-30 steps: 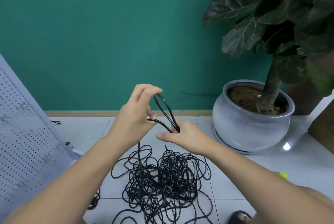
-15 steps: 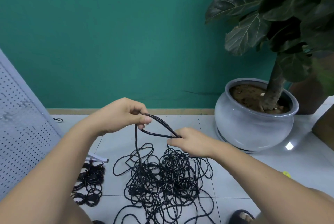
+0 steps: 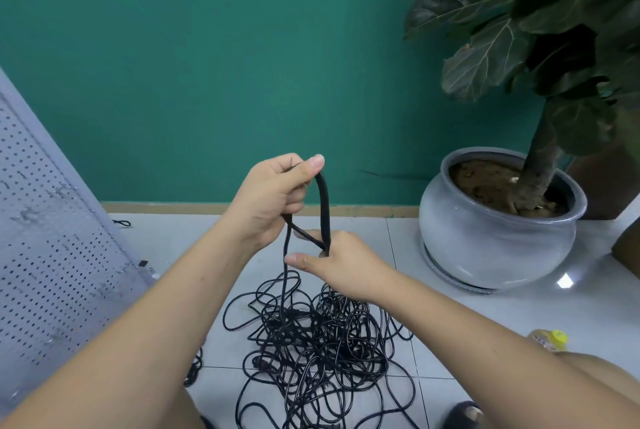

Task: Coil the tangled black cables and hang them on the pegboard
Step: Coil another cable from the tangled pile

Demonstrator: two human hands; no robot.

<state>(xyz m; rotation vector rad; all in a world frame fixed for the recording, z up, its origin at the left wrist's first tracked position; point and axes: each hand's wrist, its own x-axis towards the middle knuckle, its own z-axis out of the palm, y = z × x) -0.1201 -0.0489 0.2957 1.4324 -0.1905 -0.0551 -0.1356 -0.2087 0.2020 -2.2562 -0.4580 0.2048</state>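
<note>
black cable loop (image 3: 325, 207) stands upright between the two hands: the left grip (image 3: 273, 200) pinches its top between thumb and curled fingers, and the right grip (image 3: 341, 266) just below clasps its base. a strand drops from the left grip to the tangled pile (image 3: 322, 342) on the tiled floor (image 3: 485, 324). the grey pegboard (image 3: 52, 238) leans at the left, apart from the pile.

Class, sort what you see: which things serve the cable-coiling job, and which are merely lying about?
Job: cable loop, tangled cable pile, pegboard, left hand, right hand.
Lying about: potted plant, yellow-capped bottle.
</note>
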